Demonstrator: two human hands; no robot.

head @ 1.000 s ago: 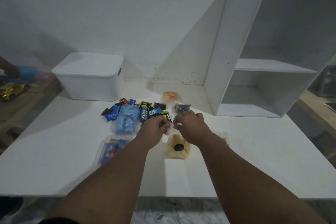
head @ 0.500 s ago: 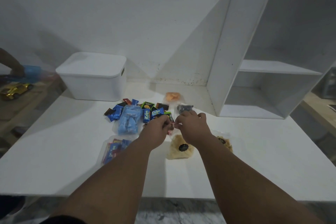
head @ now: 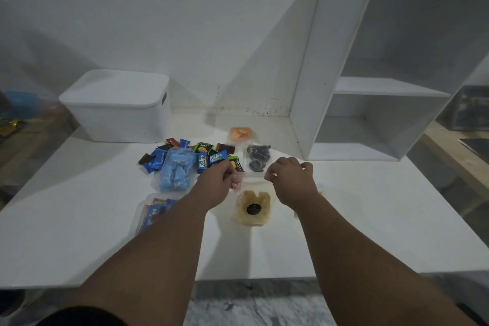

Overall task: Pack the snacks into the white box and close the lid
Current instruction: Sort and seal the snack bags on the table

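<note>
Left hand (head: 218, 182) pinched pink packet (head: 236, 185) from the snacks (head: 176, 172), likely to pack it. Right hand (head: 289, 180) curled, grip unclear. Box (head: 119, 124) sat behind, lid on.

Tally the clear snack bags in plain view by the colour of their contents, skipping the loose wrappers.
Blue bag: 1
Orange bag: 1
Black bag: 1
Tan bag: 1
Red-and-blue bag: 1
Pink bag, held by the left hand: 1
Total: 6
</note>
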